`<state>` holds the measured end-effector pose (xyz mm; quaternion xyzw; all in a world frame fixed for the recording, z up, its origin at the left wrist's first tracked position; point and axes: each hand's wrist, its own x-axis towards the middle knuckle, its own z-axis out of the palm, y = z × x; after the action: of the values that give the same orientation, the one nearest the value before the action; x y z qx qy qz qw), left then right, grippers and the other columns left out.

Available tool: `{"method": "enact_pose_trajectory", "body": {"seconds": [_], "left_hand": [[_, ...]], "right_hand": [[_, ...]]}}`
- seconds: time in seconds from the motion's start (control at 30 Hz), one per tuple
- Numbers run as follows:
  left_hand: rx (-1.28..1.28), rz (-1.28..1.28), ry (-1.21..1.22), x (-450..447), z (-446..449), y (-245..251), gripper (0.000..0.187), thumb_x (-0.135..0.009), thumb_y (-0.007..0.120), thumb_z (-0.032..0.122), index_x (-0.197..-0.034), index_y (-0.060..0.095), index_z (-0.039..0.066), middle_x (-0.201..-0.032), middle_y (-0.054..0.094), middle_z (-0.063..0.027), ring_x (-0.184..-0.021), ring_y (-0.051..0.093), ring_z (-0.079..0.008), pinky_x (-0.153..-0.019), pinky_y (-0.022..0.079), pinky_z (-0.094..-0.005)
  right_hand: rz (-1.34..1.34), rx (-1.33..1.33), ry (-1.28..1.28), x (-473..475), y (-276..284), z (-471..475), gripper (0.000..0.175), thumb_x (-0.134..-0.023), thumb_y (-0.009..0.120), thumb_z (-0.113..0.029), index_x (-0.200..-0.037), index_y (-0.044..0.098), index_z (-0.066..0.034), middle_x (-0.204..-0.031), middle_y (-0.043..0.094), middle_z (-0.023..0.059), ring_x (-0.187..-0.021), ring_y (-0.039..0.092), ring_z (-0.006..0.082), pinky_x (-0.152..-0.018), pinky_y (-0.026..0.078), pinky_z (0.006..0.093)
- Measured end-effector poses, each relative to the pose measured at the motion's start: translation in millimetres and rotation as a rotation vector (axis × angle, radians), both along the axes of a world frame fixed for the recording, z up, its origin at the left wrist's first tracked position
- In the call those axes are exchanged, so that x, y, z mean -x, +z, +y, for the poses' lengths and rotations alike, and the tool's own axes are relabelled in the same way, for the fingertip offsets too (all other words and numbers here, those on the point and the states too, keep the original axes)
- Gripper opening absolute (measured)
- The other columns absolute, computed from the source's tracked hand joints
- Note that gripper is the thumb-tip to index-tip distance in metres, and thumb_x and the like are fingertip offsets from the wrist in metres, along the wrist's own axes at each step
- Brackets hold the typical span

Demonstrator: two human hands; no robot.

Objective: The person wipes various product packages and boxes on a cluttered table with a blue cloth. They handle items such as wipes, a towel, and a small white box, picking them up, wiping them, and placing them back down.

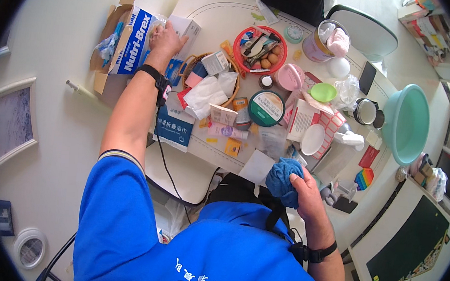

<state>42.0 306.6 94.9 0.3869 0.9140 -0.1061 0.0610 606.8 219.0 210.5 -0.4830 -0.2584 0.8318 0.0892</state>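
My left hand (167, 39) reaches to the table's far left corner, over a blue Nutri-Brex cereal box (136, 42) and a white carton (188, 37). Its fingertips are partly hidden, so a grip is not certain. A crumpled blue cloth (284, 182) is bunched in my right hand (308, 190), held above the near table edge. Beside the cloth lies a white square sheet (255, 166). A wicker basket (235, 95) with tissues and small boxes stands right of my left arm, and a blue packet (173, 130) lies below it.
Across the table (217, 3) stand a red plastic basket (284, 53), a green-lidded tub (267, 108), a large tin (317, 44), a white spray bottle (338, 154) and a phone (367, 78). A turquoise basin (407, 124) is at the right edge. A black cable (164, 151) hangs near my left arm.
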Motion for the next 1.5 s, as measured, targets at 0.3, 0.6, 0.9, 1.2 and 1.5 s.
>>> {"method": "enact_pose_trajectory", "body": {"seconds": [0.3,0.6,0.9,1.2,1.5], "left_hand": [[-0.533,-0.046,-0.187,-64.9,-56.9,55.7,0.069,-0.099,0.073,0.04,-0.151,0.054,-0.001,-0.14,0.064,-0.0297,-0.133,0.06,-0.0438,-0.113,0.048,-0.0473],[-0.765,-0.331,-0.152,-275.5,-152.8,90.4,0.049,-0.103,0.071,0.027,-0.142,0.063,-0.001,-0.14,0.066,-0.0233,-0.129,0.064,-0.0359,-0.112,0.049,-0.0421],[-0.778,-0.716,-0.134,-569.2,-209.1,107.8,0.042,-0.104,0.067,0.018,-0.141,0.063,-0.001,-0.137,0.069,-0.0192,-0.128,0.066,-0.0286,-0.111,0.049,-0.0402],[-0.719,-1.137,-0.219,-734.7,-161.2,139.9,0.038,-0.107,0.063,0.01,-0.143,0.06,-0.002,-0.133,0.073,-0.0155,-0.115,0.071,-0.0197,-0.099,0.056,-0.0326],[-0.502,-1.192,-0.501,-918.0,-101.1,124.3,0.032,-0.105,0.065,0.009,-0.136,0.062,0.004,-0.111,0.08,-0.0111,-0.096,0.075,-0.0195,-0.09,0.058,-0.0346]], "right_hand": [[0.071,-0.049,0.056,-42.8,14.8,-13.7,0.043,-0.109,0.057,-0.017,-0.148,0.055,0.0006,-0.127,0.07,0.0065,-0.111,0.068,0.0161,-0.098,0.057,0.0345],[0.19,-0.02,-0.018,-206.3,49.9,-43.0,0.046,-0.108,0.061,-0.021,-0.148,0.054,0.0009,-0.132,0.068,0.0088,-0.117,0.067,0.0186,-0.104,0.055,0.0372],[0.247,-0.064,-0.262,-489.7,77.1,-63.3,0.055,-0.104,0.063,-0.024,-0.152,0.052,0.0016,-0.136,0.067,0.0133,-0.122,0.068,0.0232,-0.108,0.056,0.041],[0.115,-0.196,-0.608,-660.0,77.4,-90.1,0.058,-0.103,0.062,-0.035,-0.148,0.054,0.0009,-0.13,0.071,0.0144,-0.114,0.074,0.0279,-0.096,0.064,0.0481],[0.059,-0.038,-0.839,-770.1,31.4,-104.8,0.048,-0.105,0.059,-0.03,-0.143,0.06,-0.0007,-0.13,0.073,0.0137,-0.116,0.073,0.0286,-0.103,0.06,0.0485]]}}
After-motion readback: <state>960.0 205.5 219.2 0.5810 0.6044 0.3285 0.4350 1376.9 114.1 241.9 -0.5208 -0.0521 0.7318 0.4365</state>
